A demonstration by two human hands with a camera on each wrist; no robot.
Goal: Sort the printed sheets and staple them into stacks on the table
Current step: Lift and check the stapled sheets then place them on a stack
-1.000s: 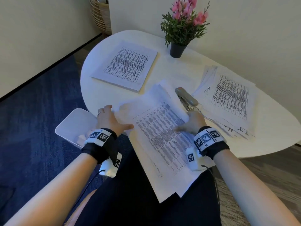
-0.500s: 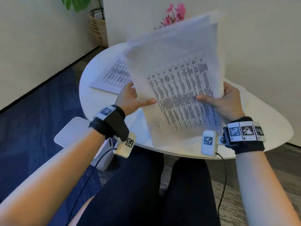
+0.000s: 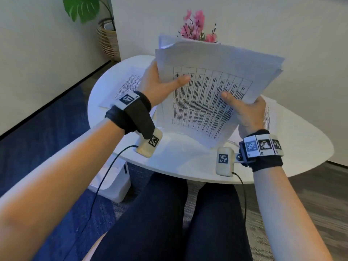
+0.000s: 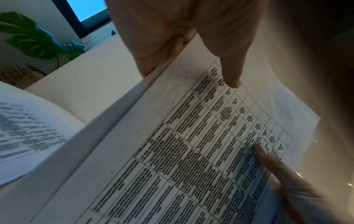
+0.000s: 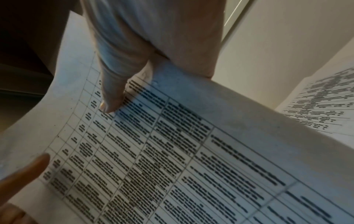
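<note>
A thick bundle of printed sheets [image 3: 207, 95] with a table on the front page stands upright above the white table [image 3: 188, 166]. My left hand [image 3: 160, 85] grips its left edge, thumb across the front page. My right hand [image 3: 244, 110] grips the right edge, thumb on the print. The left wrist view shows the sheets [image 4: 191, 151] under my left thumb [image 4: 229, 72]. The right wrist view shows the same sheets [image 5: 172, 151] with my right thumb [image 5: 113, 97] pressed on them. The stapler is hidden behind the bundle.
A printed stack [image 3: 128, 85] lies on the table's far left and another pile [image 3: 267, 117] on the right behind my right hand. Pink flowers [image 3: 195, 27] stand at the back. A white box [image 3: 113, 181] sits on the floor left of my legs.
Both hands lifted the bundle off the table and stood it upright; since half a second ago it has turned slightly and come lower, toward me.
</note>
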